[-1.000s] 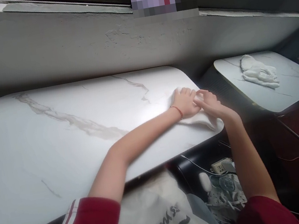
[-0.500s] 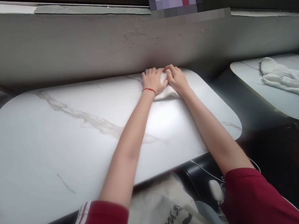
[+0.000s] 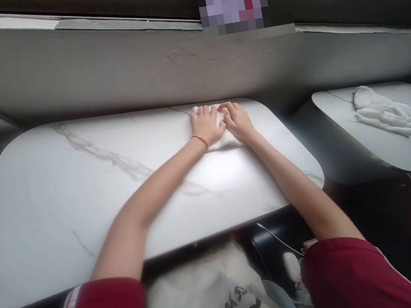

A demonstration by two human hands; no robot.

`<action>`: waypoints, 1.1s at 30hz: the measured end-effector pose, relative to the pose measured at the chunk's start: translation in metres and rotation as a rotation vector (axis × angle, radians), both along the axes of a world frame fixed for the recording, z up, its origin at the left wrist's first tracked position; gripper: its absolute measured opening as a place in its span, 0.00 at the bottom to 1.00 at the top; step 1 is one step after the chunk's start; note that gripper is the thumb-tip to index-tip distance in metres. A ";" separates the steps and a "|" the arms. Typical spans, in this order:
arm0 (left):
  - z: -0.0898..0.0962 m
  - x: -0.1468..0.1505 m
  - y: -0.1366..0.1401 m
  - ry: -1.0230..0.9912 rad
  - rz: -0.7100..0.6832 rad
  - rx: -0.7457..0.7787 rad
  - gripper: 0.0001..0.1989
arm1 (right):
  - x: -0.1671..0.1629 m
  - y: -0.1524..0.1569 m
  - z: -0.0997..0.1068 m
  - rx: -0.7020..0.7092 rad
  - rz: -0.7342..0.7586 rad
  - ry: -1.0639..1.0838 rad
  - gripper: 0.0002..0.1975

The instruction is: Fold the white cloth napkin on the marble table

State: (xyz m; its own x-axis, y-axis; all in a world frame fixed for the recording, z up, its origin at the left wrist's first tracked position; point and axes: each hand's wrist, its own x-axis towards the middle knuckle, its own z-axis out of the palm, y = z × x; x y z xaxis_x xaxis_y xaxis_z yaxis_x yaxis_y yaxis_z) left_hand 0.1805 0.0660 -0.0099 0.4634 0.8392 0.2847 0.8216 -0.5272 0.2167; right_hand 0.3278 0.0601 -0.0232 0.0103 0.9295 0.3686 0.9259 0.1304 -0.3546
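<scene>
A white cloth (image 3: 227,141) lies folded on the white marble-patterned table (image 3: 114,222), close to its wall-side edge. My left hand (image 3: 207,125) rests flat on the cloth's left part, fingers stretched forward and a red string bracelet at the wrist. Right beside it, my right hand (image 3: 238,121) bends its fingers over the cloth and grips it. The thumbs are near each other. Both palms hide much of the cloth.
A second marble-patterned table (image 3: 346,125) stands to the right across a dark gap, with a crumpled white cloth (image 3: 383,111) on it. Behind runs a grey wall (image 3: 128,67) below a window. Under the near edge are a printed pale fabric (image 3: 209,295) and a white cable (image 3: 278,239).
Both hands have drawn the cloth slightly back from the wall-side edge, toward me. My left elbow has swung outward to the left. The camera view has shifted slightly.
</scene>
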 end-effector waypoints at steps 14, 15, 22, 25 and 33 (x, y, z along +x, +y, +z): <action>-0.003 -0.116 -0.152 0.217 -0.251 0.072 0.39 | -0.073 -0.183 0.000 -0.061 0.256 -0.100 0.23; -0.003 -0.118 -0.143 0.215 -0.234 0.060 0.39 | -0.075 -0.172 -0.001 -0.048 0.262 -0.104 0.22; 0.000 -0.142 -0.057 0.134 -0.055 -0.024 0.37 | -0.105 -0.048 -0.008 0.035 0.358 -0.095 0.22; 0.001 -0.166 -0.021 0.095 0.042 -0.034 0.35 | -0.132 0.004 -0.009 0.045 0.401 -0.105 0.23; 0.003 -0.231 0.032 0.012 0.121 -0.029 0.29 | -0.199 0.067 -0.010 0.047 0.388 -0.078 0.21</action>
State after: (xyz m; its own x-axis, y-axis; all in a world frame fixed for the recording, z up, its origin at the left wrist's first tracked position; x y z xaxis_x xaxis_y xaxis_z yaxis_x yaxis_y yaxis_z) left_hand -0.0504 0.0975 -0.0069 0.3613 0.8971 0.2542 0.8815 -0.4175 0.2206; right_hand 0.1285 0.1275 -0.0330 -0.3683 0.8410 0.3964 0.8287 0.4902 -0.2701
